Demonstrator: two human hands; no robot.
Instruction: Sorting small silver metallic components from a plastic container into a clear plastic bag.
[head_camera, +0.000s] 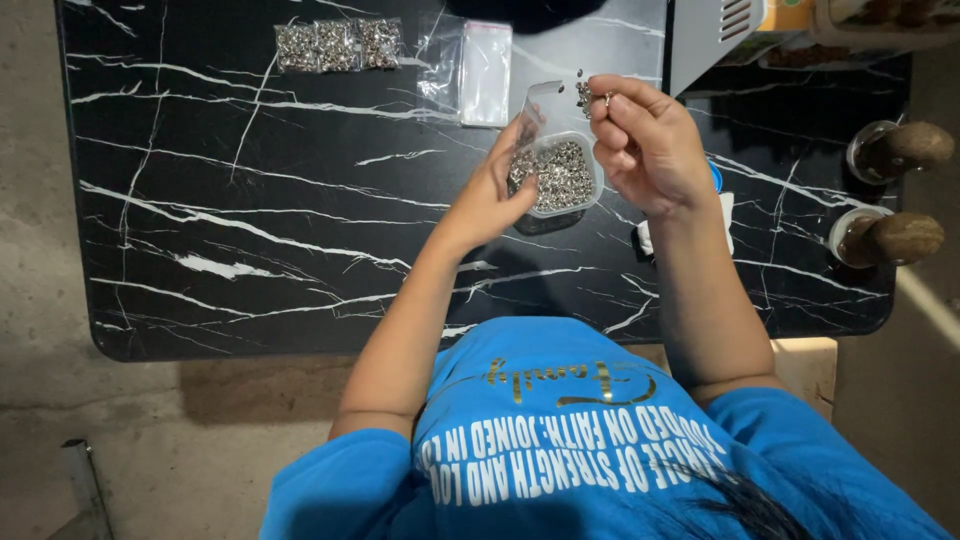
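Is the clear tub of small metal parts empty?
No: the clear tub under the left hand is full of small metal parts, and the right hand pinches a few.

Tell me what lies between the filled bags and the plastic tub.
In the head view, empty clear bags lie between the filled bags and the tub.

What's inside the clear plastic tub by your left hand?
The clear plastic tub holds a heap of small silvery metal pieces. The left hand covers its near-left corner, so that part and the tub's bottom cannot be seen.
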